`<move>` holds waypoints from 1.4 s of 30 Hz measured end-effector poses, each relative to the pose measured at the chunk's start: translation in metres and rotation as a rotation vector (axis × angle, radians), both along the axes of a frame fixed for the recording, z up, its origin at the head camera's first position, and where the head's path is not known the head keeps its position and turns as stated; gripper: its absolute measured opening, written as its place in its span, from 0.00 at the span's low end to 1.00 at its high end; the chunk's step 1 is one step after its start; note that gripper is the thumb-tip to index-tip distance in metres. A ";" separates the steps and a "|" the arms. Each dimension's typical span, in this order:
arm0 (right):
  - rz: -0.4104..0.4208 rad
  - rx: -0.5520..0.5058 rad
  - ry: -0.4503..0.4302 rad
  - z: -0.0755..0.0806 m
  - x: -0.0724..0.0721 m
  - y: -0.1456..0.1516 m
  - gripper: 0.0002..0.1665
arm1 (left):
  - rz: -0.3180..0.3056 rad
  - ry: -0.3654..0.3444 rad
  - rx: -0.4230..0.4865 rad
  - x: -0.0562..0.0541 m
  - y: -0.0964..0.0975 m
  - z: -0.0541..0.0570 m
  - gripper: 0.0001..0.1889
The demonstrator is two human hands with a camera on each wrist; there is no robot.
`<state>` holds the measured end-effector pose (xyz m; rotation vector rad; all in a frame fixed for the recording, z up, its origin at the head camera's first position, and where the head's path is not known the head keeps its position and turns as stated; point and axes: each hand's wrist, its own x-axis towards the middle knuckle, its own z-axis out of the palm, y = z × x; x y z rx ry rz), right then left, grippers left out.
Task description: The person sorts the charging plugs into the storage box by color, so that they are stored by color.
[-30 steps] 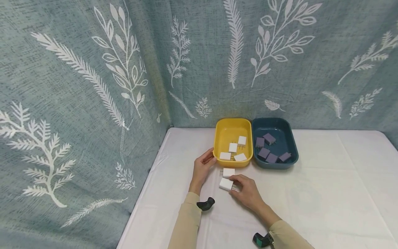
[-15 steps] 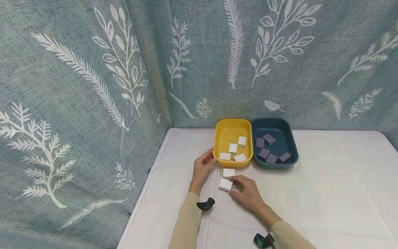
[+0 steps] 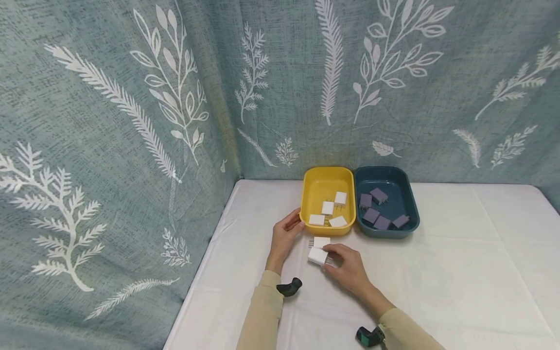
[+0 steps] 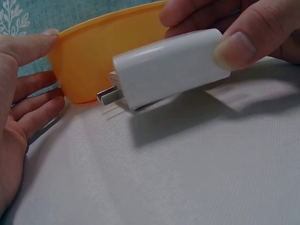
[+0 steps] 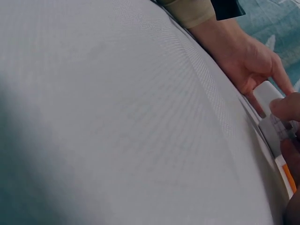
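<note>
In the head view my right hand [image 3: 347, 267] pinches a white plug-in charger [image 3: 317, 255] between thumb and fingers, its prongs toward the palm. The left wrist view shows this charger [image 4: 168, 68] tilted, casting a shadow on the cloth beneath. A second white charger [image 3: 322, 241], prongs to the left, lies just beyond it and is partly covered. My left hand [image 3: 284, 238] touches the near left corner of a yellow tray [image 3: 316, 187]. Up close, its thumb [image 4: 49, 36] rests at the rim while the other fingers lie against the outer wall.
Several white chargers [image 3: 327, 208] lie inside the yellow tray. Against its right side stands a dark blue tray [image 3: 389, 176] with several purple chargers [image 3: 382, 222]. A white cloth [image 3: 472, 262] covers the table; a patterned teal curtain [image 3: 284, 97] hangs behind and at left.
My right hand has brought the charger slightly away from me, so that it now overlaps the second charger in the head view. The left hand has stayed at the yellow tray.
</note>
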<state>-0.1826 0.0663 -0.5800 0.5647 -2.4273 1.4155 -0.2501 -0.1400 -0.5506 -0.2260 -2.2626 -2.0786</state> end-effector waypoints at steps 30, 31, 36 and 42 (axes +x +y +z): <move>0.043 -0.151 0.107 0.031 -0.022 -0.001 0.26 | 0.013 0.000 -0.015 0.002 0.002 0.004 0.25; 0.034 -0.152 0.110 0.032 -0.023 -0.002 0.26 | 0.015 0.004 -0.018 0.002 0.002 0.004 0.25; -0.015 -0.158 0.137 0.037 -0.027 -0.002 0.25 | 0.028 0.016 -0.022 0.003 0.002 0.006 0.25; -0.042 -0.161 0.137 0.043 -0.032 -0.002 0.24 | 0.017 -0.001 -0.038 0.003 0.000 0.004 0.26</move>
